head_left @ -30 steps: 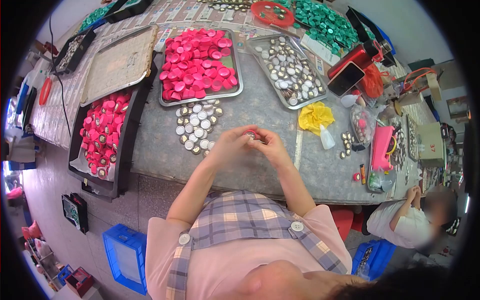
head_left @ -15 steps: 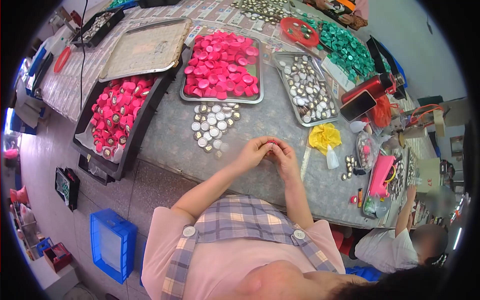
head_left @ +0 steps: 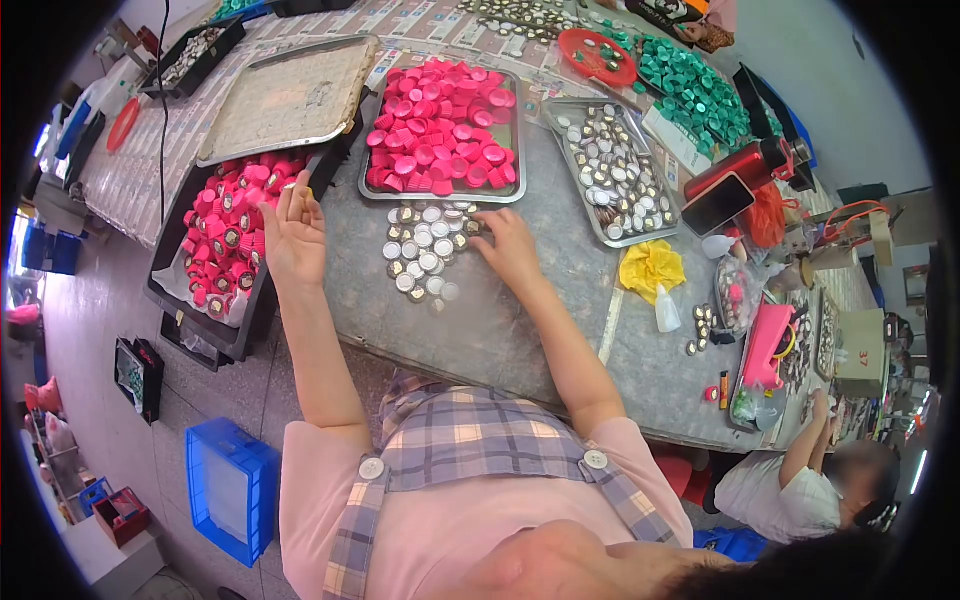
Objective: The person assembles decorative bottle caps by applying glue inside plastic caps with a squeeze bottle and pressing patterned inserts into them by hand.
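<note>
My left hand (head_left: 297, 240) is over the right edge of the black bin (head_left: 262, 290), palm up, with its fingers stretched out. Pink caps (head_left: 225, 215) with discs in them fill that bin, and a small gold-and-white spot shows by the fingertips. At the right edge of a loose pile of round white and gold discs (head_left: 424, 240) is my right hand (head_left: 508, 245). Its thumb and forefinger are apart, on either side of a disc (head_left: 472, 228). Just behind the pile, a metal tray (head_left: 520, 150) holds plain pink caps (head_left: 440, 120).
An empty-looking metal tray (head_left: 290, 100) lies across the bin's back end. Right of centre are a tray of discs (head_left: 615, 175), yellow cloth (head_left: 650, 268), a white bottle (head_left: 667, 312), a phone (head_left: 717, 207) and a red flask (head_left: 740, 168). A co-worker (head_left: 790, 490) sits at the right.
My hands were together around a small red piece at the table's front. They have parted: the left moved to the bin, the right to the disc pile. The piece no longer shows between them.
</note>
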The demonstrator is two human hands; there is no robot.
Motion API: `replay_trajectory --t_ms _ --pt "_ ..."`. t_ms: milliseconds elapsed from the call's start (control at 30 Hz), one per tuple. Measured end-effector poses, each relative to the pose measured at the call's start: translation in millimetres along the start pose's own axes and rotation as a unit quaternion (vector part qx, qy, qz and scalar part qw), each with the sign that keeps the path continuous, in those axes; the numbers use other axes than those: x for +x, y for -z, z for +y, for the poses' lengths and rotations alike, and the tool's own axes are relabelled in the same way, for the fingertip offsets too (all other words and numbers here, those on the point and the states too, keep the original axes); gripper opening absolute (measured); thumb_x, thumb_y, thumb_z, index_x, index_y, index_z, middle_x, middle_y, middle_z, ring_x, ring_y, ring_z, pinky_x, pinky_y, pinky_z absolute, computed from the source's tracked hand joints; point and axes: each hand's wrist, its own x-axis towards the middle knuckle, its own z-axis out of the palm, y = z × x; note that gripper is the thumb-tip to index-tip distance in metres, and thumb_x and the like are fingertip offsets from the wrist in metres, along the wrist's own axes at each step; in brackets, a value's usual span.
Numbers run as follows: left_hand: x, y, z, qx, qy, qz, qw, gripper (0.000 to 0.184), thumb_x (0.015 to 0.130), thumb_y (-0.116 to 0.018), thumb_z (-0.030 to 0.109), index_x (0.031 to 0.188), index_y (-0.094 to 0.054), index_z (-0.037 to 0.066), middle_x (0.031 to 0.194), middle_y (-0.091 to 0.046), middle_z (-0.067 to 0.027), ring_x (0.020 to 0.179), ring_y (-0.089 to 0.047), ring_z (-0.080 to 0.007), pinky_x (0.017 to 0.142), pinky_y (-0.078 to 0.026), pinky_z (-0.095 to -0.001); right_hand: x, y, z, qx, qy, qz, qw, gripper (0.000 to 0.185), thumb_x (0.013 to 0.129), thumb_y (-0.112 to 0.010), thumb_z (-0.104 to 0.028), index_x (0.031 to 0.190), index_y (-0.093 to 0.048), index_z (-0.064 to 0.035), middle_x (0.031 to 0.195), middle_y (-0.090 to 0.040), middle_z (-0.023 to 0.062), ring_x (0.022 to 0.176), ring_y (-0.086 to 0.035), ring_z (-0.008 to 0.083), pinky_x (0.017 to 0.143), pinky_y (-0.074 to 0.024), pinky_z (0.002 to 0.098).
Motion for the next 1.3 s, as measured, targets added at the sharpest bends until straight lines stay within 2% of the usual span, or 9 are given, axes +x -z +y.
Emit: replay_trajectory --t_ms 300,367,467,600,833,967,1033,1133,1300 --pt "-13.0 -13.2 -96.9 0.489 -0.001 -0.120 0.864 0.022 0.082 -0.052 0.012 0.102 -0.055 0.004 0.092 -0.059 -0.0090 0.068 -0.056 -0.0161 0.063 -0.044 -0.0276 -4.8 14.8 -3.1 -0.093 -0.011 -0.041 0.995 0.027 0.066 -0.066 -0.016 0.089 -0.056 -0.0069 0.082 -0.051 0.0093 0.083 -0.050 0.0276 0.070 -0.0412 0.0358" --pt "3.1 -18.7 -113.6 0.709 -0.163 -0.172 0.664 0.028 0.076 -0.059 0.012 0.102 -0.055 0.005 0.087 -0.056 -0.0094 0.073 -0.055 -0.0221 0.065 -0.044 -0.0309 -5.2 16.8 -0.5 -0.030 -0.058 -0.027 0.998 0.027 0.068 -0.065 -0.018 0.090 -0.055 -0.0067 0.080 -0.052 0.0087 0.079 -0.052 0.0263 0.068 -0.0419 0.0354" --pt "27.5 -15.0 -141.6 0.758 -0.343 -0.161 0.531 0.032 0.068 -0.065 0.016 0.097 -0.056 0.007 0.086 -0.052 -0.0096 0.080 -0.053 -0.0264 0.069 -0.044 -0.0347 -14.0 20.8 5.8 -0.007 -0.068 -0.009 0.998 0.023 0.070 -0.064 -0.019 0.087 -0.056 -0.0063 0.077 -0.052 0.0082 0.075 -0.053 0.0247 0.066 -0.0422 0.0352" --pt "37.0 -30.2 -147.0 0.848 -0.281 -0.169 0.417 0.034 0.064 -0.068 0.023 0.092 -0.056 0.008 0.088 -0.052 -0.0085 0.084 -0.052 -0.0260 0.070 -0.043 -0.0363 -30.2 37.0 -2.1 -0.018 -0.080 -0.025 0.996 0.018 0.072 -0.061 -0.017 0.085 -0.058 -0.0056 0.076 -0.053 0.0085 0.071 -0.054 0.0232 0.063 -0.0433 0.0327" --pt "33.1 -24.7 -134.7 0.791 -0.270 -0.192 0.515 0.036 0.068 -0.066 0.017 0.099 -0.053 0.006 0.084 -0.058 -0.0093 0.082 -0.054 -0.0259 0.070 -0.043 -0.0348 -83.9 113.6 19.8 -0.011 -0.140 0.272 0.952 0.013 0.076 -0.058 -0.013 0.085 -0.059 -0.0033 0.079 -0.058 0.0092 0.068 -0.056 0.0207 0.060 -0.0433 0.0300" --pt "7.3 -28.9 -118.6 0.607 -0.146 -0.173 0.762 0.038 0.077 -0.058 0.009 0.113 -0.046 0.004 0.102 -0.057 -0.0093 0.092 -0.055 -0.0188 0.078 -0.044 -0.0296 -141.8 177.6 76.6 -0.308 -0.118 0.368 0.869 0.017 0.078 -0.058 -0.019 0.088 -0.060 -0.0042 0.077 -0.058 0.0085 0.067 -0.054 0.0194 0.060 -0.0420 0.0307" --pt "-8.8 -20.6 -111.9 0.257 0.142 -0.236 0.926 0.036 0.081 -0.054 0.009 0.115 -0.045 0.004 0.112 -0.052 -0.0095 0.095 -0.054 -0.0166 0.081 -0.045 -0.0300 -167.3 189.8 91.8 -0.477 -0.171 0.317 0.802 0.027 0.076 -0.060 -0.027 0.087 -0.060 -0.0028 0.076 -0.057 0.0103 0.066 -0.053 0.0219 0.060 -0.0412 0.0336" --pt "-45.6 -22.0 -109.7 0.134 0.252 -0.250 0.925 0.034 0.082 -0.052 0.011 0.116 -0.045 0.005 0.118 -0.047 -0.0104 0.095 -0.054 -0.0160 0.083 -0.045 -0.0302 -182.1 187.6 107.1 -0.170 -0.368 0.303 0.863 0.036 0.071 -0.064 -0.034 0.085 -0.060 -0.0006 0.074 -0.057 0.0134 0.067 -0.053 0.0271 0.062 -0.0409 0.0363" --pt "-78.1 -14.8 -123.0 0.043 0.333 -0.210 0.918 0.038 0.082 -0.054 0.015 0.117 -0.045 0.005 0.116 -0.049 -0.0102 0.091 -0.054 -0.0140 0.081 -0.045 -0.0278 -179.1 187.0 101.7 -0.173 -0.387 0.233 0.875 0.039 0.069 -0.066 -0.034 0.081 -0.059 0.0022 0.073 -0.058 0.0135 0.065 -0.054 0.0260 0.062 -0.0417 0.0352"
